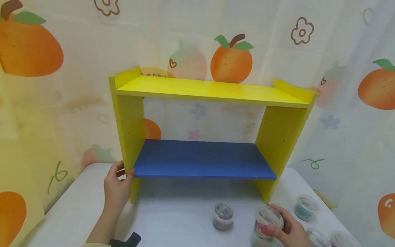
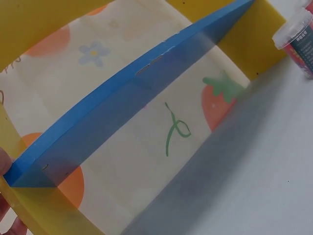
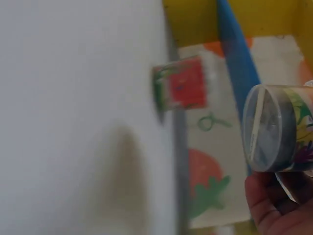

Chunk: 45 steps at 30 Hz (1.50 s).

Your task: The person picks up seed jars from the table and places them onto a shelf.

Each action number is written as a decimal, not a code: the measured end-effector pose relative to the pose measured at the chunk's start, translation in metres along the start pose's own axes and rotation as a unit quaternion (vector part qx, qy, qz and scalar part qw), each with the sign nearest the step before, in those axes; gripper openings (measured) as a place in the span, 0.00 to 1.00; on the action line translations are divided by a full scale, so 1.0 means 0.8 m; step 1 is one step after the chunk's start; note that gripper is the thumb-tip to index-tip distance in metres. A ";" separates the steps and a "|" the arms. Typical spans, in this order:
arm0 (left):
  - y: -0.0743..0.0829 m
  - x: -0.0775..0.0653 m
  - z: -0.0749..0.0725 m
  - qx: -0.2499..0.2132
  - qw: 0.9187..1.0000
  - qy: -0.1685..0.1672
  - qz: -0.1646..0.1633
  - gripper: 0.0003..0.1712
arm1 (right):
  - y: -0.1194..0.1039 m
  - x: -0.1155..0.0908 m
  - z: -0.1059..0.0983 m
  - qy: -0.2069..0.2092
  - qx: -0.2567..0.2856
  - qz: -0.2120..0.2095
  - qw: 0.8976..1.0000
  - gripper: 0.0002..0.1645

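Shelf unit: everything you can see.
The shelf unit stands upright on the white table. Painted boards, perhaps wood: a glossy yellow top board, two yellow side panels rising past it as low lips, and a blue board between them lower down, its front edge apparently chipped. Small dark holes mark the panels. Its open back shows the patterned curtain. The left hand grips its left panel by the blue board's front corner.

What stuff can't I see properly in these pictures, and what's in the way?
Left grip: head view, some fingertips hidden behind the yellow side.
Curtain word: head view, its lower part hidden by the top shelf.
Bottom-right tub: head view, cut off by the bottom edge.
Held tub: right wrist view, cut off by the right edge.
Standing tub: right wrist view, label too blurred to read.
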State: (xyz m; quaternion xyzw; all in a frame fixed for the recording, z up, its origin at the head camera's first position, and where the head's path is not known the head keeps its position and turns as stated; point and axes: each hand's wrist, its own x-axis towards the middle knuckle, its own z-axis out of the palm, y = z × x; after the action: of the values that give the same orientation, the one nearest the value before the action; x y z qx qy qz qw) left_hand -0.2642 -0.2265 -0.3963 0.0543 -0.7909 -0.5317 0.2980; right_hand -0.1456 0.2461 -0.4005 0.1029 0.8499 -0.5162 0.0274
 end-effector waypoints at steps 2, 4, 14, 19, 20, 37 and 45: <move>0.000 -0.001 0.003 -0.004 1.000 0.002 0.003 0.25 | -0.021 -0.003 -0.010 0.002 -0.013 -0.038 0.999 0.38; 0.000 -0.002 0.006 -0.003 1.000 0.002 0.007 0.24 | -0.045 -0.006 -0.020 0.011 -0.031 -0.063 0.997 0.37; -0.006 -0.001 0.002 -0.006 1.000 0.017 0.022 0.24 | -0.178 -0.005 -0.097 0.101 -0.037 -0.343 0.933 0.29; -0.004 0.000 -0.004 -0.003 1.000 0.015 0.019 0.24 | -0.259 -0.001 -0.119 0.145 -0.037 -0.371 0.916 0.31; -0.004 0.000 -0.004 -0.001 1.000 0.016 0.018 0.24 | -0.274 0.001 -0.121 0.160 -0.050 -0.365 0.916 0.32; -0.008 -0.002 0.002 0.003 0.999 0.017 0.029 0.25 | -0.391 0.075 -0.141 0.120 -0.114 -0.188 0.968 0.57; -0.005 -0.002 0.005 -0.002 0.999 0.025 0.029 0.24 | -0.402 0.103 -0.149 0.123 -0.095 -0.150 0.976 0.56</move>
State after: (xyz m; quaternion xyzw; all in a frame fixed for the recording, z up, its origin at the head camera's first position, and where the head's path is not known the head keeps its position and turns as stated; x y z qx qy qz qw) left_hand -0.2658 -0.2239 -0.4016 0.0444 -0.7832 -0.5231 0.3332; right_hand -0.2845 0.2201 -0.0774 0.0339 0.8975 -0.4151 -0.1452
